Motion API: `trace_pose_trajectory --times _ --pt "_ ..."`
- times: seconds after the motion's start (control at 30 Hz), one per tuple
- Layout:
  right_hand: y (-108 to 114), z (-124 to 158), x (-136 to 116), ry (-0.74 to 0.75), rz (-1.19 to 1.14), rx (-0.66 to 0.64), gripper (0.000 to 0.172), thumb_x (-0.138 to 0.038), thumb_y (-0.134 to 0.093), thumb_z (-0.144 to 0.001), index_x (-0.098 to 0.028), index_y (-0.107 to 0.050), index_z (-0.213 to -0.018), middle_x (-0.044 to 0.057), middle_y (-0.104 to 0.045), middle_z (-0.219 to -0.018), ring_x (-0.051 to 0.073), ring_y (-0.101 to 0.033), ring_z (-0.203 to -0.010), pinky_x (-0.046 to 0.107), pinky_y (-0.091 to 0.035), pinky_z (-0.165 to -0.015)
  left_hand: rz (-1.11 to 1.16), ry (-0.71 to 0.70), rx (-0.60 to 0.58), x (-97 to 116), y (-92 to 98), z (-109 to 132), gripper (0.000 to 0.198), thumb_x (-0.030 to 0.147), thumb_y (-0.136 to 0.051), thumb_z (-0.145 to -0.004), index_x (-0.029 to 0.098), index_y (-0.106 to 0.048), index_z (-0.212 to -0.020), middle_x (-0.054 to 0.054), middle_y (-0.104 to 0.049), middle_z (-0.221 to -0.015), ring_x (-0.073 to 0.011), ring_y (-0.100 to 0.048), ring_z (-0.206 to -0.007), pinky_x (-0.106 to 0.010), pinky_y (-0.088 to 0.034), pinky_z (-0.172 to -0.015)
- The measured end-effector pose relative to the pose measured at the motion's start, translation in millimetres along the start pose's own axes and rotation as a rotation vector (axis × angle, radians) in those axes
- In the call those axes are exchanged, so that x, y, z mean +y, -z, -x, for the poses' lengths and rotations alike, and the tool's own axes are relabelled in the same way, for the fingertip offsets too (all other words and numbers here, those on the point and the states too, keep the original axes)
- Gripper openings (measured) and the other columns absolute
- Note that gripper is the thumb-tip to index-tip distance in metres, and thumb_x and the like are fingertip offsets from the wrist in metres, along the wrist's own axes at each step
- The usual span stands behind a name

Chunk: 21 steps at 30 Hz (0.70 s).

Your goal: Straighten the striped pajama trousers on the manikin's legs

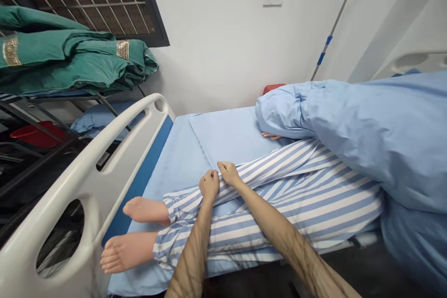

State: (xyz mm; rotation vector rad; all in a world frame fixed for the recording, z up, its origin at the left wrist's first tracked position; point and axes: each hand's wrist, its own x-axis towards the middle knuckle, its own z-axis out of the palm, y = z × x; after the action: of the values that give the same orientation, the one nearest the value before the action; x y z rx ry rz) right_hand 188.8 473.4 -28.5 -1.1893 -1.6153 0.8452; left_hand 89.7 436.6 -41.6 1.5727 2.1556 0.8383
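Note:
A manikin lies on the bed in blue-and-white striped trousers point(300, 205), its bare far foot point(145, 209) and near foot point(129, 251) pointing left. My left hand point(209, 185) is closed in a loose fist over the shin of the far leg. Close beside it, my right hand point(228, 173) is also a fist, at the far side of the same leg. No cloth shows between the fingers of either hand. Whether the fists touch the trousers or hover just above is hard to tell.
A light blue quilt point(363, 125) is bunched over the manikin's upper body, with a few fingers showing under its edge. The white footboard point(122, 149) rises at left. Behind it, green fabric covers point(87, 60) lie on a rack. A drip pole point(335, 23) leans along the wall.

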Motion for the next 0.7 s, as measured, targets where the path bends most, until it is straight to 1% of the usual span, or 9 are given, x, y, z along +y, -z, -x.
trace_pose_trajectory --times 0.07,0.13,0.23,0.33,0.4,0.53,0.6,0.63,0.7 --pt "-3.7 4.1 15.8 -0.02 -0.011 0.011 0.043 -0.042 -0.038 -0.089 -0.022 -0.035 -0.052 -0.003 -0.036 -0.049 0.012 -0.033 -0.053 0.027 -0.024 -0.055 -0.004 -0.007 0.006 -0.6 -1.7 -0.4 0.032 0.03 -0.041 -0.087 0.019 -0.04 -0.057 -0.002 -0.052 -0.06 -0.0134 -0.039 -0.06 -0.027 -0.018 -0.059" --pt "-5.1 5.1 23.7 -0.038 -0.054 0.037 0.043 -0.044 -0.035 -0.09 -0.022 -0.035 -0.053 -0.003 -0.037 -0.05 0.012 -0.034 -0.054 0.027 -0.025 -0.055 -0.012 -0.007 0.016 -0.6 -3.3 -0.5 0.032 0.03 -0.042 -0.086 0.019 -0.041 -0.057 -0.002 -0.051 -0.059 -0.0131 -0.038 -0.06 -0.027 -0.018 -0.059" --pt "-3.9 3.2 25.1 -0.068 -0.119 0.052 0.045 -0.047 -0.033 -0.091 -0.022 -0.035 -0.053 -0.004 -0.036 -0.05 0.012 -0.034 -0.053 0.027 -0.027 -0.055 -0.005 0.014 0.007 -1.0 -3.8 -0.9 0.032 0.031 -0.043 -0.085 0.019 -0.04 -0.055 -0.001 -0.05 -0.057 -0.0127 -0.037 -0.058 -0.027 -0.019 -0.058" --pt "-2.7 1.7 23.5 -0.073 -0.155 0.055 0.047 -0.049 -0.033 -0.091 -0.021 -0.036 -0.053 -0.004 -0.035 -0.049 0.011 -0.034 -0.051 0.026 -0.027 -0.054 0.098 0.025 0.02 1.7 0.4 -3.7 0.034 0.031 -0.042 -0.085 0.019 -0.038 -0.053 0.0 -0.047 -0.054 -0.0121 -0.037 -0.056 -0.026 -0.023 -0.058" --pt "-2.6 1.4 23.2 -0.075 -0.171 0.062 0.048 -0.049 -0.033 -0.091 -0.021 -0.036 -0.052 -0.004 -0.036 -0.048 0.011 -0.036 -0.051 0.026 -0.027 -0.055 0.212 0.02 0.066 9.4 6.2 -7.3 0.036 0.032 -0.04 -0.086 0.02 -0.037 -0.053 0.0 -0.046 -0.053 -0.0118 -0.039 -0.056 -0.025 -0.027 -0.059" --pt "-2.3 1.2 22.6 -0.085 -0.195 0.069 0.049 -0.049 -0.033 -0.09 -0.02 -0.038 -0.052 -0.004 -0.037 -0.049 0.01 -0.036 -0.052 0.027 -0.028 -0.055 0.437 -0.013 0.135 35.1 16.4 -13.2 0.038 0.038 -0.036 -0.089 0.021 -0.037 -0.055 0.001 -0.045 -0.053 -0.0111 -0.041 -0.055 -0.024 -0.033 -0.058" --pt "-2.2 1.2 22.1 -0.096 -0.207 0.068 0.048 -0.05 -0.034 -0.09 -0.02 -0.038 -0.052 -0.004 -0.037 -0.049 0.01 -0.036 -0.052 0.026 -0.028 -0.055 0.499 0.001 0.138 43.1 14.1 -13.1 0.039 0.04 -0.032 -0.091 0.021 -0.035 -0.057 0.001 -0.044 -0.053 -0.0108 -0.041 -0.054 -0.023 -0.035 -0.059" --pt "-2.2 1.2 21.9 -0.102 -0.212 0.069 0.048 -0.049 -0.035 -0.09 -0.02 -0.038 -0.053 -0.004 -0.037 -0.049 0.01 -0.036 -0.053 0.026 -0.028 -0.055 0.494 0.012 0.125 44.0 10.6 -12.2 0.039 0.04 -0.03 -0.092 0.021 -0.034 -0.058 0.001 -0.044 -0.054 -0.0109 -0.041 -0.055 -0.023 -0.035 -0.059" --pt "-2.6 1.3 21.7 -0.11 -0.221 0.081 0.046 -0.048 -0.036 -0.09 -0.02 -0.037 -0.054 -0.004 -0.036 -0.049 0.01 -0.035 -0.053 0.026 -0.028 -0.055 0.396 0.009 0.058 39.9 0.2 -9.5 0.038 0.037 -0.032 -0.092 0.02 -0.037 -0.058 0.0 -0.046 -0.056 -0.0114 -0.042 -0.058 -0.024 -0.034 -0.061"
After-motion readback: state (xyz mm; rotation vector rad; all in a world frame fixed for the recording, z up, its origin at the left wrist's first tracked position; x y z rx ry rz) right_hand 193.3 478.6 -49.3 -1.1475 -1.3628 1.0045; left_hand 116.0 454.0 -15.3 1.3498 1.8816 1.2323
